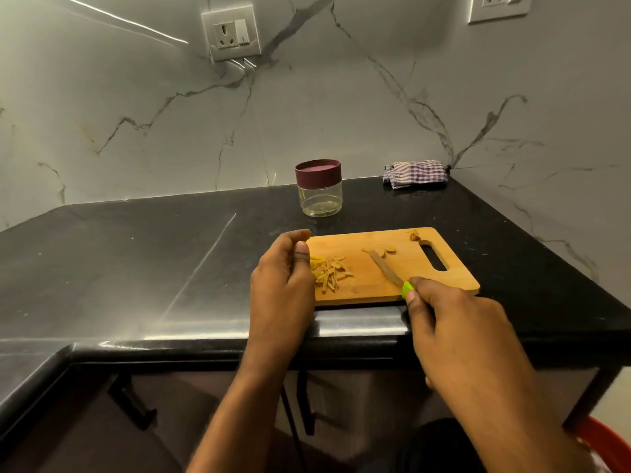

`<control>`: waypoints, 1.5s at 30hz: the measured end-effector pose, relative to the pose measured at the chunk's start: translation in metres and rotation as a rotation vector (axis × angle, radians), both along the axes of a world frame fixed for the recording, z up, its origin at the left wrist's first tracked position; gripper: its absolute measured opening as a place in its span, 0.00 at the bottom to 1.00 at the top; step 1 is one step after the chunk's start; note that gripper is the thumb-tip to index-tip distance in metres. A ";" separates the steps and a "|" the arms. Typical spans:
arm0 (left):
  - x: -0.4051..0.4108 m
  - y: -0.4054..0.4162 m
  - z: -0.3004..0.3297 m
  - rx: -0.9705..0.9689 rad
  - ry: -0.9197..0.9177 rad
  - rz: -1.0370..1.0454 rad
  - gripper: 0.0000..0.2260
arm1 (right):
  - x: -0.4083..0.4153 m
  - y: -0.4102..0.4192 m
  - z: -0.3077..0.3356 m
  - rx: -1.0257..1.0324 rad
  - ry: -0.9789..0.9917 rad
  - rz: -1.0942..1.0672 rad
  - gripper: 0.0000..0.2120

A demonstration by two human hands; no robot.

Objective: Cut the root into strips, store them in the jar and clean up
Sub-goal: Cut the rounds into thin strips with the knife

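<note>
A wooden cutting board [372, 285] lies near the front edge of the black counter. A pile of cut root strips [330, 273] sits on its left part, and a few root pieces [389, 250] lie near the knife tip. My right hand [454, 322] grips the green handle of a knife [386, 269] whose blade lies across the board. My left hand [283, 278] is at the board's left edge with curled fingers beside the strips; whether it holds any is hidden. A clear jar [319, 196] with a maroon lid on stands behind the board.
A folded checked cloth [415, 174] lies at the back right corner of the black counter [136, 268]. Marble walls close in the back and the right. A small root scrap [415, 237] sits by the board's handle slot. A red tub [611, 442] is at the lower right.
</note>
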State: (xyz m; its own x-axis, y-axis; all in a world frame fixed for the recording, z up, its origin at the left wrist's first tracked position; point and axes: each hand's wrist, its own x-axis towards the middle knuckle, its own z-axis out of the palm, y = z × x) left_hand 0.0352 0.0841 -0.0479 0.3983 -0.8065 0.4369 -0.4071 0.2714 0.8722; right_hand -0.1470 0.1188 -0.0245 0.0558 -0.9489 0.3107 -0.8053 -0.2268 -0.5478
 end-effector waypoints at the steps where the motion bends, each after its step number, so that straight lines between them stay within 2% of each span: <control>1: 0.001 0.000 0.000 -0.006 0.033 -0.008 0.11 | 0.001 -0.003 -0.001 -0.011 0.006 -0.010 0.12; 4: 0.000 0.000 0.000 -0.016 0.096 -0.026 0.10 | 0.005 -0.009 -0.004 -0.046 0.031 -0.029 0.12; 11: -0.002 -0.002 -0.002 -0.003 -0.034 -0.006 0.13 | 0.011 -0.013 -0.006 -0.101 0.060 -0.012 0.13; 15: 0.000 0.002 0.000 -0.101 0.123 0.044 0.09 | 0.011 -0.004 -0.004 -0.089 0.019 0.136 0.17; 18: 0.000 0.006 0.004 -0.167 0.258 0.107 0.10 | 0.012 0.000 -0.003 -0.104 0.015 0.173 0.17; 24: -0.002 0.006 0.004 -0.182 0.277 0.036 0.13 | 0.002 -0.002 -0.004 -0.152 -0.044 0.161 0.19; 30: -0.001 0.004 0.000 -0.113 0.186 -0.003 0.09 | 0.004 -0.008 -0.013 -0.206 -0.037 0.149 0.18; 37: -0.001 -0.006 -0.007 0.028 -0.173 0.102 0.14 | 0.004 -0.004 -0.012 -0.140 -0.084 0.176 0.19; 45: -0.003 -0.007 -0.010 0.026 -0.202 0.095 0.15 | -0.001 -0.006 -0.011 -0.106 -0.074 0.132 0.19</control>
